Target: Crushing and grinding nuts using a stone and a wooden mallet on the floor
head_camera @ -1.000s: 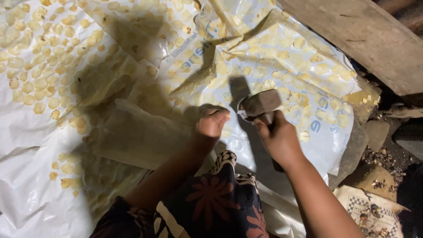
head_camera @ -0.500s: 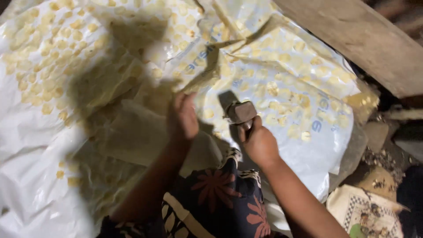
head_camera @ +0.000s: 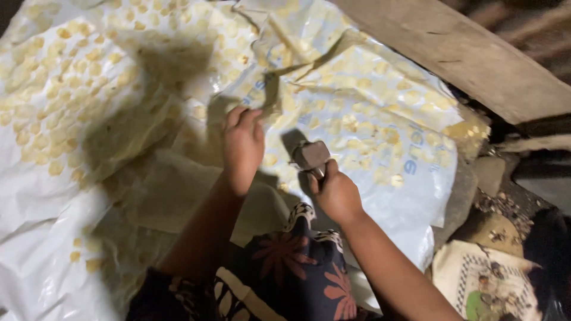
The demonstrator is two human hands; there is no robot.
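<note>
Near the middle of the view, the right hand (head_camera: 336, 193) is closed around the handle of a small hammer (head_camera: 310, 156), its blocky head raised just above the white plastic sheet (head_camera: 369, 119). The left hand (head_camera: 242, 142) lies just beside it to the left, fingers loosely spread and resting flat on the sheet, holding nothing. Pale yellow pieces (head_camera: 53, 77) lie scattered in rows all over the sheet. A flower-patterned garment (head_camera: 297, 267) covers the person's lap below. A wooden beam (head_camera: 464, 53) runs along the upper right.
</note>
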